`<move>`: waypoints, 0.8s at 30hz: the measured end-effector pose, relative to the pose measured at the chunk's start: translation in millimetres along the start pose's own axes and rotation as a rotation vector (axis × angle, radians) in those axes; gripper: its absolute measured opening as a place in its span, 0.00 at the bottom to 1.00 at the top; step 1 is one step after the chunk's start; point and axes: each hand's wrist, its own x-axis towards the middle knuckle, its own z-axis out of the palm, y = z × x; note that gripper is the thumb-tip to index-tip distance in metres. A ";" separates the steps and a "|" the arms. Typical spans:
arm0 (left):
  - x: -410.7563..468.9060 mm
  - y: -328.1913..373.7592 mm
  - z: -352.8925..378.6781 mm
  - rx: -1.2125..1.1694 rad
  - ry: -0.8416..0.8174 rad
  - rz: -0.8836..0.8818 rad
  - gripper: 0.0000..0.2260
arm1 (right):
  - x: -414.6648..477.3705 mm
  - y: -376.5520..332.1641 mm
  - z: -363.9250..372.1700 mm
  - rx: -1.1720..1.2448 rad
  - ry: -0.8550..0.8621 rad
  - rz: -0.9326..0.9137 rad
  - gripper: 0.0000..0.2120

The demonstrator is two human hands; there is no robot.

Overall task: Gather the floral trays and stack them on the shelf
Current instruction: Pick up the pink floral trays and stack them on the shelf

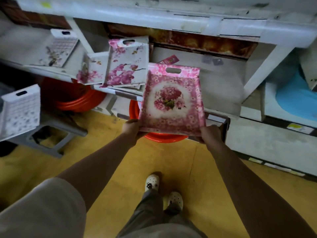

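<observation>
A pink floral tray (pixel 172 98) with a rose centre and a handle slot is held out over the front edge of the white shelf (pixel 221 86). My left hand (pixel 133 128) grips its near left corner and my right hand (pixel 211 133) grips its near right corner. To its left, a white tray with pink blossoms (pixel 127 63) leans on a small stack, with a smaller blossom tray (pixel 92 71) beside it. A pale floral tray (pixel 57 48) lies further left on the shelf. Another white tray with grey flowers (pixel 19 109) stands at the far left.
Red plastic basins (pixel 72 98) sit under the shelf, one more (pixel 163 136) right below the held tray. A grey stool (pixel 56 134) stands on the yellow floor at left. A blue item (pixel 295 97) lies in the right compartment. My feet are below.
</observation>
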 end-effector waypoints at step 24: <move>-29.4 53.3 -198.4 -0.189 0.206 0.053 0.08 | -99.7 -72.8 167.4 -0.193 -0.148 -0.218 0.09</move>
